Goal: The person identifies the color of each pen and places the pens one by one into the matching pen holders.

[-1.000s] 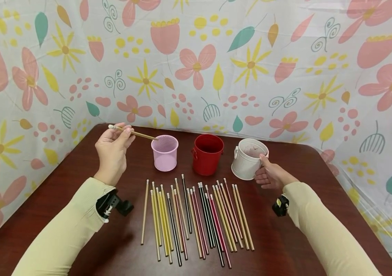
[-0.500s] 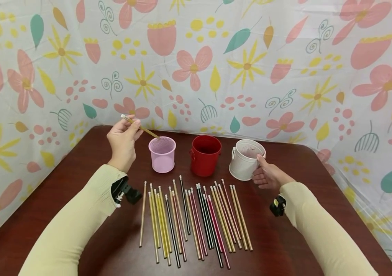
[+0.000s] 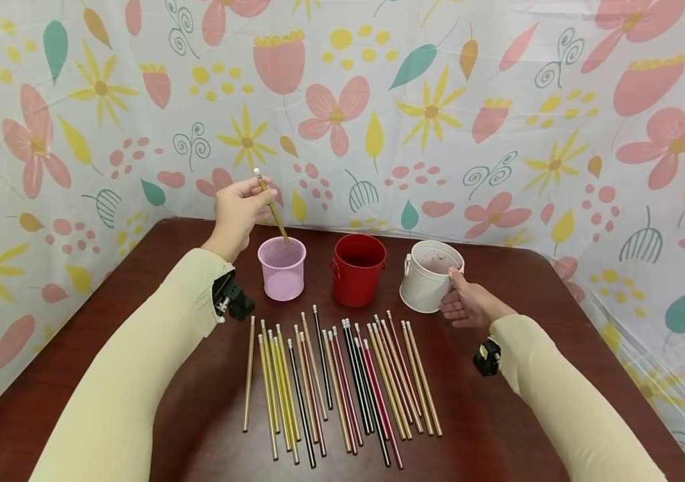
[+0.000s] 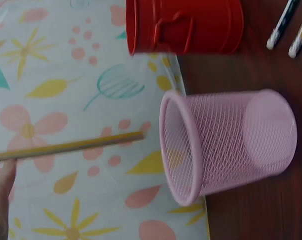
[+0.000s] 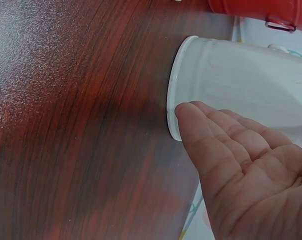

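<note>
In the head view, my left hand (image 3: 238, 213) pinches a yellow-gold pencil (image 3: 272, 209) with its white eraser end up. The pencil slants down to the right, its lower end near the mouth of a pink mesh cup (image 3: 283, 276). From the left wrist view, that lower end is apart from the cup's rim. My right hand (image 3: 476, 304) is at a white bucket (image 3: 423, 286), its thumb at the rim. Its fingers (image 5: 231, 131) lie fairly straight along the bucket's outer side in the right wrist view; the thumb is mostly out of that view.
A red bucket (image 3: 357, 278) with side handles stands between the cup and white bucket. Several pencils, including a black pencil (image 3: 302, 402) and a yellow pencil (image 3: 282, 395), lie side by side on the dark table (image 3: 197, 415). A floral cloth (image 3: 342, 67) hangs behind.
My left hand has moved right and up toward the pink cup, tilting the pencil from nearly level to steeper. My right hand stays at the white bucket. The head view has shifted slightly.
</note>
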Tool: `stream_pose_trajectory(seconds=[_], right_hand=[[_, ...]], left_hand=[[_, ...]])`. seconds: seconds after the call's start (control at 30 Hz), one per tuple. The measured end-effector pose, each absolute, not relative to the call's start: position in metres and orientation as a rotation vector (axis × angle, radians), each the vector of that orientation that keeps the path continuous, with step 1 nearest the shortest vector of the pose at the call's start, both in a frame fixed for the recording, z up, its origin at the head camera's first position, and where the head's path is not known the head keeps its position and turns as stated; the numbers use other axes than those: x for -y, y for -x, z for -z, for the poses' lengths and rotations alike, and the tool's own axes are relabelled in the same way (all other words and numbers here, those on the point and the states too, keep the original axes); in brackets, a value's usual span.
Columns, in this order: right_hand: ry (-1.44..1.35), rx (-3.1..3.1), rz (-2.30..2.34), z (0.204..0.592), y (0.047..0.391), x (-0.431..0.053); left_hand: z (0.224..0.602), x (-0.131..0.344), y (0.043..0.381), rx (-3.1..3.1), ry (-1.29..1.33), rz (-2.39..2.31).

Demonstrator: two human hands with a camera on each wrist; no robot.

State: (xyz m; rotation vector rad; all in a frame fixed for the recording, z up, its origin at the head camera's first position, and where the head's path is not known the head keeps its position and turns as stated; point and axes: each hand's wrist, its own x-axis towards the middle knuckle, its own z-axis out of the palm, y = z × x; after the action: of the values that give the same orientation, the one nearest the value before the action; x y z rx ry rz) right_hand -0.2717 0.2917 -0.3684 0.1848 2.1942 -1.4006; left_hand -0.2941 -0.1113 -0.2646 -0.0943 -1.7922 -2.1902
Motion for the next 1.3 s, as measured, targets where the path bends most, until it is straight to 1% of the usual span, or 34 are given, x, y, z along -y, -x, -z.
stream_pose_trajectory(seconds=[0.17,0.33,0.67,1.03,1.3], right_hand=[[-0.182,-2.196,1.401,0.367,0.272,-0.292],[-0.189,-2.196,1.407,0.368,0.271,-0.292],[-0.171,-2.217,1.417,0.372,0.269,-0.291],[-0.175,-2.229,1.431,0.370,0.272,-0.292],[-0.178,-2.231,1.436,0.370,0.270,-0.291]], left_hand=[[0.261,0.115,0.301,2.072,0.073,2.141],[0.272,0.117,0.307,2.190,0.121,2.104],[0.305,0.118,0.311,2.137,0.097,2.209],[0.321,0.112,0.315,2.156,0.097,2.172],[0.333,0.107,0.315,2.115,0.099,2.228]])
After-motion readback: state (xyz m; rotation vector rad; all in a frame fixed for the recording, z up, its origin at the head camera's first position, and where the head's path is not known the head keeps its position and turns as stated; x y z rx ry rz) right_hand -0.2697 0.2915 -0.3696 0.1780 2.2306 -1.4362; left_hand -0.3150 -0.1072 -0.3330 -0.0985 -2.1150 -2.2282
